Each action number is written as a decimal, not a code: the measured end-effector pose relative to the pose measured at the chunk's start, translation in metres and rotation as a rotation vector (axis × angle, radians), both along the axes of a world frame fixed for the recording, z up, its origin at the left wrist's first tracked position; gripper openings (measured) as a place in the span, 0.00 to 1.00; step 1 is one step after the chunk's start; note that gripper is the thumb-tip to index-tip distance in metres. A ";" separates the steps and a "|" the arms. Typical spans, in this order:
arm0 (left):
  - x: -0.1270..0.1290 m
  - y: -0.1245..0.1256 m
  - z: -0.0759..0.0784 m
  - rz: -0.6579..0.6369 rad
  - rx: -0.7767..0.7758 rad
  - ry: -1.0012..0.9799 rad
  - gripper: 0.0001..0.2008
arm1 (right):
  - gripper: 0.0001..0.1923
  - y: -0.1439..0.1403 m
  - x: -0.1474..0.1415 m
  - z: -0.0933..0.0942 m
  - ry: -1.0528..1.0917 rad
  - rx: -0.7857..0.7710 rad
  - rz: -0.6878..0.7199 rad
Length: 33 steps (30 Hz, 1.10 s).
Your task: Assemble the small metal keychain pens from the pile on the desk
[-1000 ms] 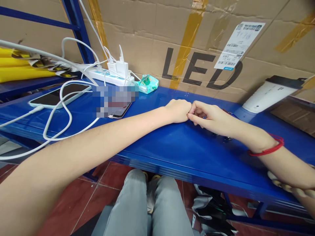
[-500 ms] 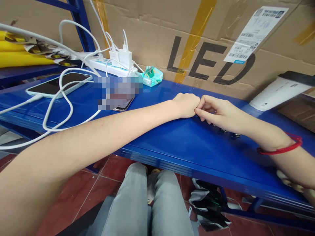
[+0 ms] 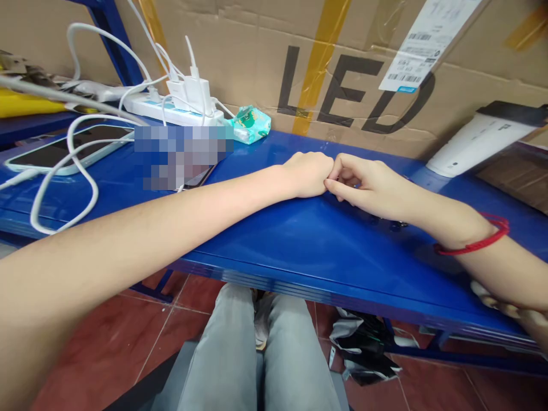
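Both forearms are lying across the blue shelf [image 3: 299,245], hands meeting near its middle. The left hand [image 3: 307,173] is resting knuckles up, fingers curled into a loose fist; whether anything is inside it I cannot tell. The right hand [image 3: 370,185] is touching it from the other side, thumb and forefinger pinching narrow right against the left knuckles, the other fingers curling under; whatever is being pinched is too small or too hidden to make out. A red string bracelet [image 3: 475,242] is circling the right wrist. Just under the right forearm, a few small dark bits [image 3: 396,224] are sitting on the shelf surface, not identifiable. Taking the left hand as the landmark: beyond it and toward the back, a teal wrapped packet [image 3: 250,123] is lying against the cardboard box [image 3: 334,68] printed "LED", which is standing along the rear of the shelf. Further out on the same side, a white power strip [image 3: 171,111] is carrying white chargers [image 3: 190,94], with white cables [image 3: 64,177] looping over the shelf toward a phone [image 3: 55,154] lying flat, screen up. Well apart on the opposite side, past the right hand, a white box-like device [image 3: 479,140] is leaning at the back. Below the shelf edge, grey trousered knees [image 3: 261,354] are showing over red floor tiles.
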<state>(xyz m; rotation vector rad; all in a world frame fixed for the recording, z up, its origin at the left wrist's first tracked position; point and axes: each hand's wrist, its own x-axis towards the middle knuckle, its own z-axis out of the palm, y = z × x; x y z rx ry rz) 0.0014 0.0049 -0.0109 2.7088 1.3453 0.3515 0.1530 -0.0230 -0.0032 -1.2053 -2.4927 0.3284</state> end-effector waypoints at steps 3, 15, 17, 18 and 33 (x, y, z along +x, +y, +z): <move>-0.001 0.000 0.000 0.001 0.009 0.002 0.11 | 0.10 0.001 0.001 0.000 -0.006 0.007 0.000; -0.005 -0.003 0.005 0.002 0.045 0.137 0.14 | 0.06 -0.004 -0.003 0.004 -0.006 0.024 0.035; -0.005 -0.004 0.005 -0.003 0.045 0.152 0.14 | 0.06 -0.005 -0.003 0.005 -0.017 0.034 0.033; -0.005 -0.004 0.005 0.018 0.047 0.156 0.14 | 0.06 -0.006 -0.003 0.006 -0.022 0.039 0.036; -0.007 -0.010 0.009 0.067 0.016 0.147 0.14 | 0.05 -0.008 -0.009 0.008 -0.032 0.036 0.012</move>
